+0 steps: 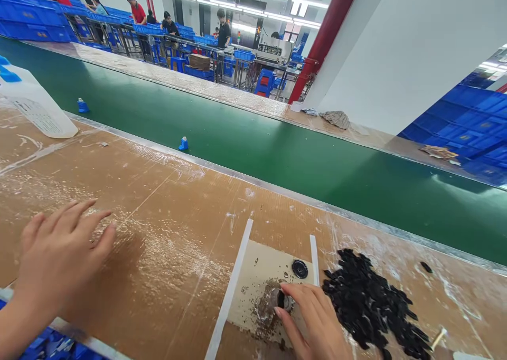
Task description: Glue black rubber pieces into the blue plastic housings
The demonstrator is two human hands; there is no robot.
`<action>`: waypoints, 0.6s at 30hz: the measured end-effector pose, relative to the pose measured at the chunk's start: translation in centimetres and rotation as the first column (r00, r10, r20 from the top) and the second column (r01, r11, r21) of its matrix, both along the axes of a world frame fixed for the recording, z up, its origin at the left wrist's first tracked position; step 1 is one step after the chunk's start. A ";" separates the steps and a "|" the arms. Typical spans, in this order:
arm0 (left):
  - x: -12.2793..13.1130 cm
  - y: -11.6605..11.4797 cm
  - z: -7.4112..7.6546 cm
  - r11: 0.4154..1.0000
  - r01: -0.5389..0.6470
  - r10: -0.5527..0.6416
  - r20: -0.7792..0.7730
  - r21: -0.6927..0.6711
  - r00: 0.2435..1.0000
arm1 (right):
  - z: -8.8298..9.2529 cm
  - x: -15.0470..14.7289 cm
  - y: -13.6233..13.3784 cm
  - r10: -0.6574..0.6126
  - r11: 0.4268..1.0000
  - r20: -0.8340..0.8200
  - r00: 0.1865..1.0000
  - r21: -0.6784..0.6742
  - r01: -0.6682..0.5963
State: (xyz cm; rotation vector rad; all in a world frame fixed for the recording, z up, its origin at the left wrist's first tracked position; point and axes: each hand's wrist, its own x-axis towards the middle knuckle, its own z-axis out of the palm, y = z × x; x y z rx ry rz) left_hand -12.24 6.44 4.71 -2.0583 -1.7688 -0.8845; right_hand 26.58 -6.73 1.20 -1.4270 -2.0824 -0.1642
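Note:
My right hand (315,318) pinches a small black piece (281,299) between thumb and forefinger. It is over a wet, dark patch on a beige sheet (253,265), beside a small clear or grey round thing that my fingers partly hide. Just behind the hand, a black ridged disc (300,268) lies on the sheet. A heap of small black pieces (362,296) is spread to the right of that hand. Over the brown tabletop (166,275) at the left, my left hand (63,249) holds nothing, its fingers apart.
White strips (232,291) flank the sheet. Beyond the table runs a green conveyor belt (245,133) carrying small blue parts (183,143). A white jug (43,104) stands at left; blue parts (51,347) fill a container below. Several people work in the background.

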 end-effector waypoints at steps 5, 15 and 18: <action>4.8 3.6 1.0 0.989 0.145 -0.145 -0.183 -0.012 0.972 | 0.1 -0.2 0.0 -0.014 0.999 -0.016 1.000 -0.042 0.014; 10.1 15.7 -3.8 0.968 0.141 -0.116 0.127 -0.208 0.985 | 0.1 0.1 0.2 0.024 0.999 0.017 1.000 -0.040 -0.023; 10.6 18.7 -4.1 0.979 0.037 0.006 0.211 -0.199 0.977 | -0.4 -0.1 0.0 -0.028 1.000 -0.041 0.999 0.012 0.029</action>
